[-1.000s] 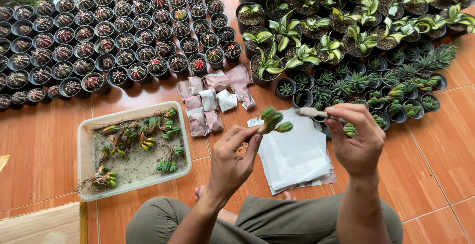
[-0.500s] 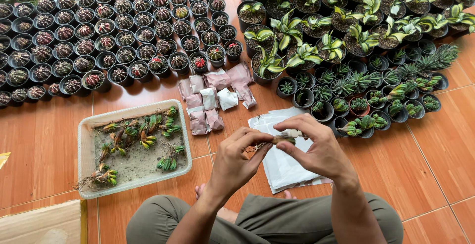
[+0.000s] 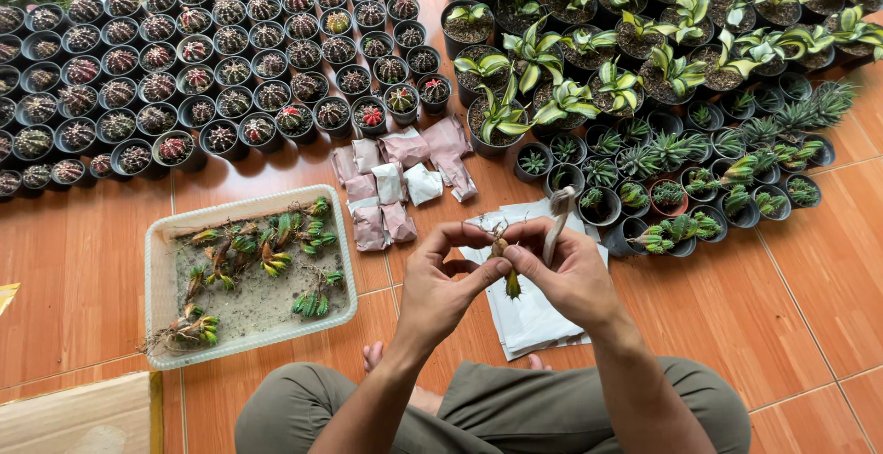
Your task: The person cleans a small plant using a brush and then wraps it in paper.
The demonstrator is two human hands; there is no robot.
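Both hands meet above the white paper (image 3: 529,321) on the tiled floor (image 3: 809,279): the left hand (image 3: 441,284) and right hand (image 3: 570,275) pinch a small bare-rooted plant (image 3: 504,261) between their fingertips.

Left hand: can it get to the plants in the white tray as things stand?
Probably yes. The white tray lies open-topped on the floor just to that side, with nothing between. But the left hand is pinching a small bare-root plant together with the right hand.
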